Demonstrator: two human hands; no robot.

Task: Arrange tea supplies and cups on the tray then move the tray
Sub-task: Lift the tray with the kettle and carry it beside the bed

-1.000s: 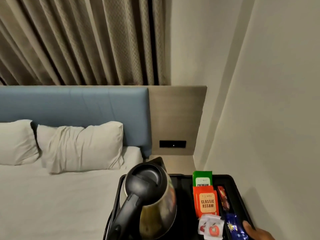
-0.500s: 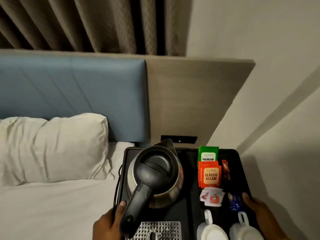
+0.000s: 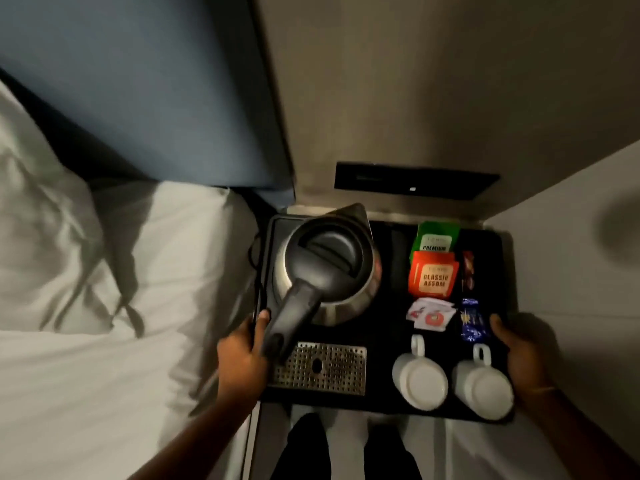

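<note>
A black tray (image 3: 388, 344) sits between the bed and the wall. My left hand (image 3: 242, 355) grips its left edge and my right hand (image 3: 519, 355) grips its right edge. On it stand a steel kettle (image 3: 329, 268) with a black handle, a metal drip grate (image 3: 325, 368), two white cups upside down (image 3: 420, 379) (image 3: 483, 386), a green tea packet (image 3: 436, 237), an orange tea packet (image 3: 431, 275), white sachets (image 3: 429, 315), a red sachet (image 3: 468, 271) and a blue sachet (image 3: 472, 323).
The bed (image 3: 104, 341) with a white pillow (image 3: 38, 209) lies to the left, under a blue headboard (image 3: 149, 98). A wooden panel (image 3: 398, 81) with a black switch plate (image 3: 415, 181) stands behind the tray. A pale wall (image 3: 588, 254) is close on the right. My legs (image 3: 311, 448) are below the tray.
The view has tilted down and closer, so the whole tray and both cups show. Both hands have stayed on the tray's edges while it came nearer the switch panel.
</note>
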